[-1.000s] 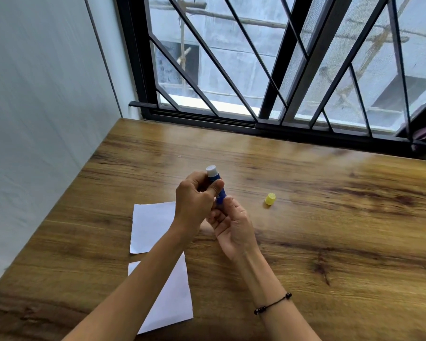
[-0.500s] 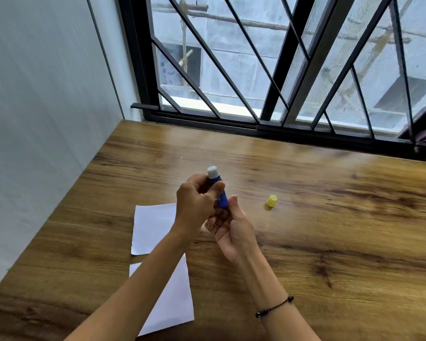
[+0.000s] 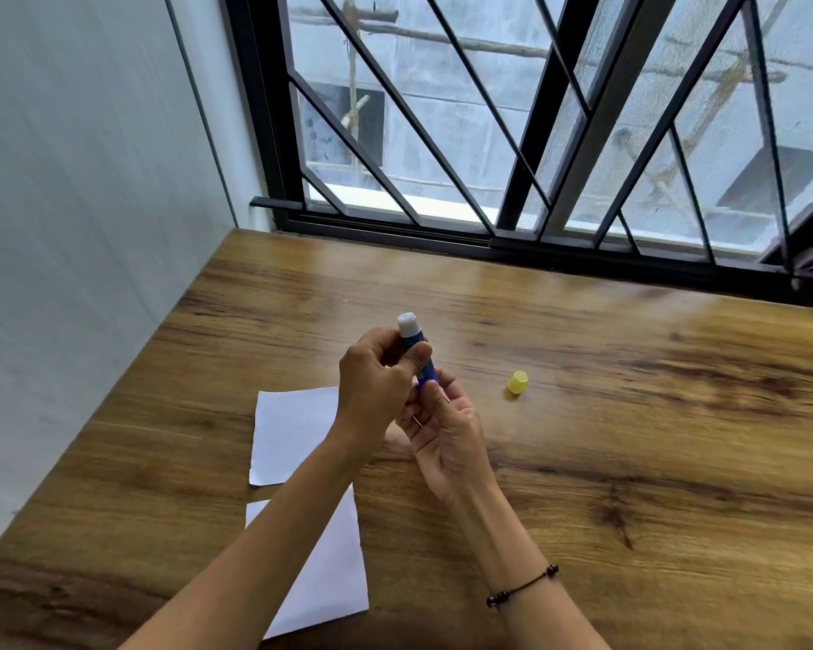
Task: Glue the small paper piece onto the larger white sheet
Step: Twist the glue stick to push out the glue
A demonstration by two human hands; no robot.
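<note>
Item, frame centre: a blue glue stick (image 3: 427, 371), uncapped, white tip pointing up, is being held above the table (image 3: 630, 438); the left hand (image 3: 379, 384) is gripping its upper barrel while the right hand (image 3: 444, 426) is pinching its base, apparently twisting glue out. Its yellow cap (image 3: 517, 383) is lying just right of the hands. Item, lower left: two white papers are lying flat and apart, the upper sheet (image 3: 292, 433) and the lower sheet (image 3: 329, 570), which is smaller being unclear under the forearm; next comes rubbing glue on the small piece.
</note>
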